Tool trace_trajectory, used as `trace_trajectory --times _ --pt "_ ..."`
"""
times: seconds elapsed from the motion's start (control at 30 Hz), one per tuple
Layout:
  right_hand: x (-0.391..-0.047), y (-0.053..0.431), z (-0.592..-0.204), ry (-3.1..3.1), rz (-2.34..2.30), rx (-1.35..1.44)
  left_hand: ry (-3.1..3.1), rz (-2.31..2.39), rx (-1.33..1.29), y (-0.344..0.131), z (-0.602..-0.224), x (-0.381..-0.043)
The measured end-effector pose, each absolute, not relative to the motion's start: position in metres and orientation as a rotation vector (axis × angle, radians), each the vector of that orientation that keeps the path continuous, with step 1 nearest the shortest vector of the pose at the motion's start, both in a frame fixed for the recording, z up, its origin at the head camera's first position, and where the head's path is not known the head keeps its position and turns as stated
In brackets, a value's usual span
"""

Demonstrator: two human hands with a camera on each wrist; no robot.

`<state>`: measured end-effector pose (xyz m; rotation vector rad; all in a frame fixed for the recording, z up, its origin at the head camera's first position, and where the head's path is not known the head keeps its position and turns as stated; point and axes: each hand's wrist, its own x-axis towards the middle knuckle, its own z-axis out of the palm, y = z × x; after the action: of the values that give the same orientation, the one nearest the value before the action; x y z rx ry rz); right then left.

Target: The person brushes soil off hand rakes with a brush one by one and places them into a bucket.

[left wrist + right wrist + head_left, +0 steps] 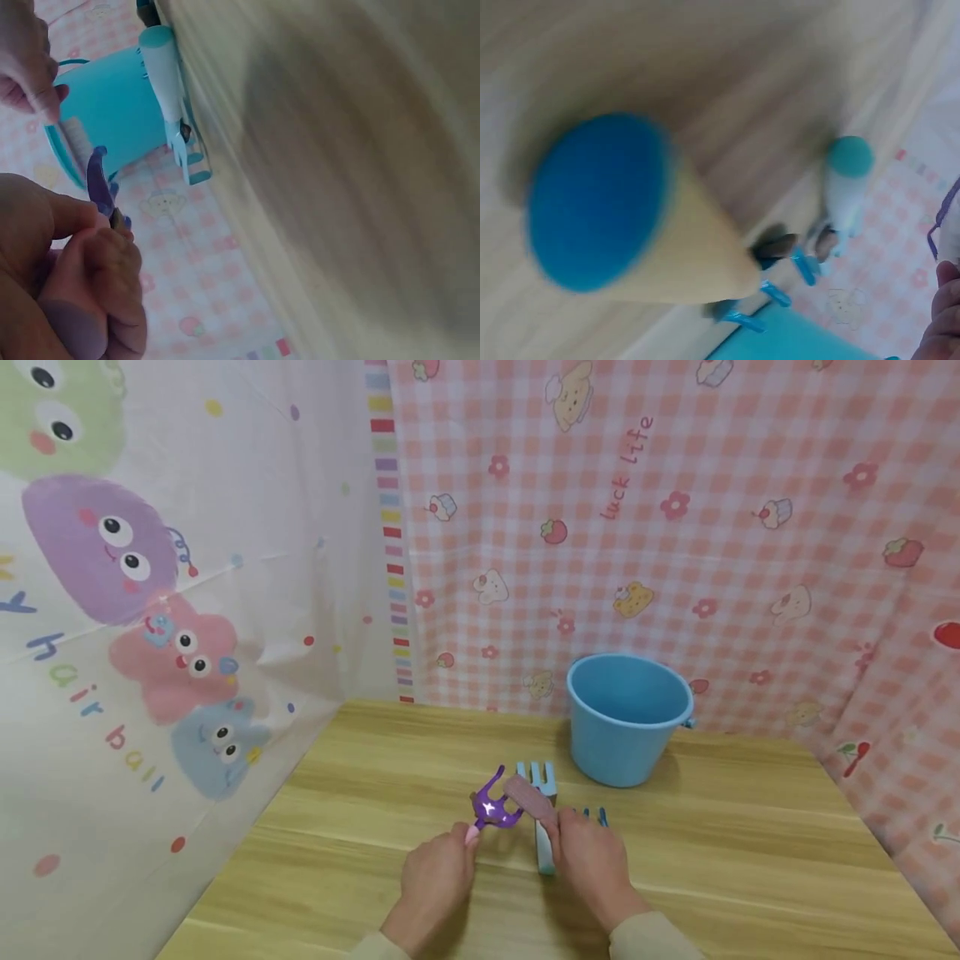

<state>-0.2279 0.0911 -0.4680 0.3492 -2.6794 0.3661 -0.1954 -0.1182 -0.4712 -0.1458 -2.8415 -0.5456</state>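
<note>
In the head view, the left hand (438,870) grips the purple rake (491,811) by its pink handle, sitting between 7 and 8 o'clock from the rake's head. The right hand (596,858) grips a pinkish brush (529,797) that points to 10 o'clock and overlaps the tines; I cannot tell whether they touch. If they do, bristles could snag between tines, and a hard tug could twist the rake. The light-blue fork (545,850), with 3 tines, lies on the table (360,777) at 4 o'clock from the rake, and a bucket (618,750) stands upright at 2 o'clock. Both tools are above the fork's level, so a dipping wrist could knock it askew.

In the left wrist view, thumb and fingers wrap the pink handle close to its neck, leaving the butt sticking out; sideways pressure on the tines could make it swivel there. The right hand pinches the brush between 11 and 12 o'clock from the left.

In the right wrist view, the blue-tined rake (705,251) looms with its blue butt at 9 o'clock, while the right hand shows only partly at 4 o'clock. A low sweep of that forearm could bump this handle
</note>
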Motion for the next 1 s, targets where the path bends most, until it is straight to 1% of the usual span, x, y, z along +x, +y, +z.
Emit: trace_trajectory --times 0.27,0.43,0.6,0.83,1.0 --pt "-0.216 0.083 -0.461 -2.646 0.485 0.441 -2.717 -0.416 -0.223 -0.119 -0.473 -0.197" --pt "-0.219 0.085 -0.466 -2.654 0.446 0.378 -2.767 -0.492 -0.217 -0.118 -0.470 -0.197" --pt "-0.225 0.092 -0.465 -2.708 0.436 0.337 -2.820 -0.527 -0.178 -0.117 -0.474 -0.198" --pt "-0.217 0.086 -0.464 -2.623 0.473 0.512 -2.780 -0.488 -0.147 -0.120 -0.475 -0.200" --pt "-0.215 0.082 -0.468 -2.611 0.459 0.503 -2.794 -0.496 -0.133 -0.121 -0.475 -0.199"
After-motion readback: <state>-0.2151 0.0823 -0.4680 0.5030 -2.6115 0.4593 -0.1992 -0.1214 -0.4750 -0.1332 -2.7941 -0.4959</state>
